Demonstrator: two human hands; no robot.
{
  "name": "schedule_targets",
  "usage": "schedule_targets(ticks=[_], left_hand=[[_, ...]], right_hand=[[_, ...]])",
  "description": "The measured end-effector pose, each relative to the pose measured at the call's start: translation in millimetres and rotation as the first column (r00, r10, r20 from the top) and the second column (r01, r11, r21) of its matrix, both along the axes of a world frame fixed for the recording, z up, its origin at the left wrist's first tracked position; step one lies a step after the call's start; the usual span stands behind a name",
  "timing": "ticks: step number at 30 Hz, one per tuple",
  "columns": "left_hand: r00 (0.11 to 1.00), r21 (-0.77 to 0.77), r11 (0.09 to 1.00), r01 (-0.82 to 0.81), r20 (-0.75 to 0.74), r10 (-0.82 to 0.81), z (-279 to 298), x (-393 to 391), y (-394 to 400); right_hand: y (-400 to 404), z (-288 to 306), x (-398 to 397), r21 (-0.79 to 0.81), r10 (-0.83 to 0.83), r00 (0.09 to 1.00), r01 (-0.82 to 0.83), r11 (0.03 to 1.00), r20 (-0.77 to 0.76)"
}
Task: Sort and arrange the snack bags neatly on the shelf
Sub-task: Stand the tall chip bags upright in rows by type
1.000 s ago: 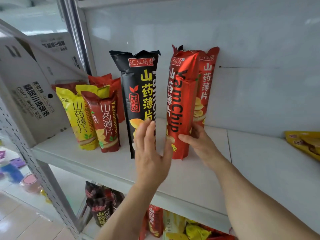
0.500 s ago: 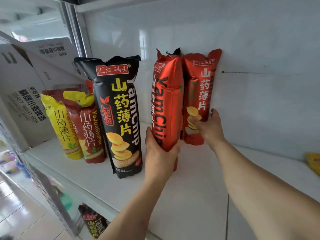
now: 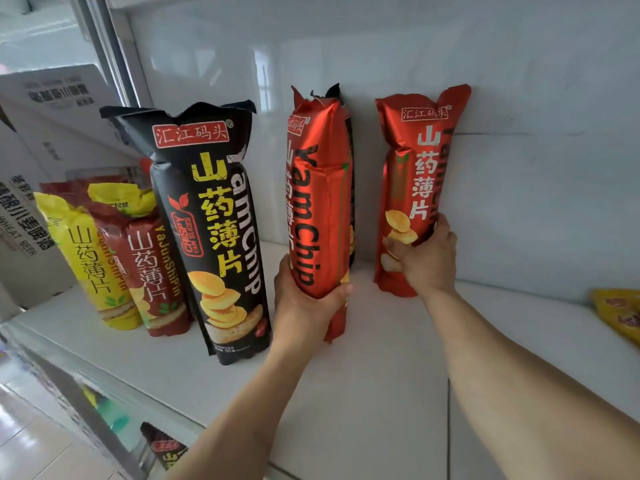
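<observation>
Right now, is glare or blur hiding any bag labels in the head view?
Head view: glare streaks the glossy red bag gripped by the left hand, yet its print reads. The red bag in the right hand is sharp. The yellow bag at the right edge is blurred. Wide-angle distortion bends the shelf.
</observation>
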State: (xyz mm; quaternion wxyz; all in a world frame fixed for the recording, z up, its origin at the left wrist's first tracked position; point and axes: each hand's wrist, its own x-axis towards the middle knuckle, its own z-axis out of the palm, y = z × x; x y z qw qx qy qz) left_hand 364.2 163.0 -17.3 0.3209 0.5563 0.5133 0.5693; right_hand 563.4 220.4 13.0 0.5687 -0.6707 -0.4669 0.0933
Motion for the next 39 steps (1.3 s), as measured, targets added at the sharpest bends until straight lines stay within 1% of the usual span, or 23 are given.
schedule_targets(ticks=[2, 5, 7, 9, 11, 14, 16, 19, 22, 26, 28, 30, 32, 33, 34, 36, 39], left_hand=[[0.999, -0.001, 0.999, 0.051, 0.014, -0.051, 0, 3, -1], [0.988, -0.012, 0.988, 0.154, 0.034, -0.154, -2, 4, -4], [0.972, -0.041, 0.972, 0.233, 0.042, -0.231, -5, 0, -5], [0.951, -0.084, 0.947, 0.309, 0.045, -0.306, -7, -5, -6], [0.934, -0.122, 0.926, 0.358, 0.042, -0.356, -8, -10, -6], [0.930, -0.151, 0.921, 0.359, -0.021, -0.366, -9, -11, -3], [0.941, -0.159, 0.936, 0.314, -0.078, -0.329, -11, -8, 0], [0.939, -0.174, 0.952, 0.253, -0.192, -0.285, -10, -1, 0], [0.946, -0.093, 0.973, 0.210, -0.234, -0.226, -8, 3, -1], [0.961, -0.081, 0.975, 0.208, -0.168, -0.219, -11, 10, -3], [0.951, -0.100, 0.963, 0.252, -0.160, -0.265, -11, 11, -3], [0.903, -0.150, 0.899, 0.411, -0.068, -0.424, -10, 6, 0], [0.824, -0.209, 0.799, 0.564, 0.070, -0.563, -9, -1, 3], [0.799, -0.227, 0.767, 0.600, 0.115, -0.591, -7, -4, 4], [0.791, -0.238, 0.755, 0.611, 0.138, -0.596, -6, -5, 5], [0.796, -0.263, 0.753, 0.603, 0.139, -0.588, -5, -6, 8], [0.798, -0.285, 0.751, 0.596, 0.106, -0.593, -4, -3, 13]], right_hand=[[-8, 0, 10, -0.015, -0.032, 0.999, 0.032, 0.999, 0.010], [-15, -1, 17, -0.028, 0.010, 1.000, -0.010, 1.000, -0.004], [-20, -4, 17, -0.053, 0.079, 0.996, -0.080, 0.995, -0.034], [-23, -13, 19, -0.034, 0.191, 0.973, -0.197, 0.980, -0.132], [-27, -19, 20, -0.028, 0.256, 0.945, -0.268, 0.963, -0.204], [-30, -22, 23, -0.057, 0.259, 0.947, -0.274, 0.960, -0.191], [-31, -22, 25, -0.051, 0.262, 0.948, -0.275, 0.960, -0.180], [-32, -21, 30, -0.032, 0.284, 0.935, -0.297, 0.954, -0.213], [-34, -20, 34, -0.018, 0.321, 0.916, -0.335, 0.942, -0.239], [-35, -22, 36, -0.022, 0.335, 0.910, -0.350, 0.936, -0.244], [-35, -22, 38, -0.026, 0.341, 0.906, -0.358, 0.933, -0.250], [-34, -24, 43, -0.033, 0.371, 0.883, -0.396, 0.918, -0.287], [-33, -28, 48, -0.059, 0.393, 0.870, -0.428, 0.902, -0.297], [-32, -31, 51, -0.080, 0.390, 0.873, -0.429, 0.900, -0.294], [-31, -33, 54, -0.100, 0.380, 0.879, -0.423, 0.901, -0.289], [-29, -35, 57, -0.124, 0.362, 0.890, -0.407, 0.905, -0.276], [-30, -36, 59, -0.114, 0.347, 0.900, -0.386, 0.915, -0.265]])
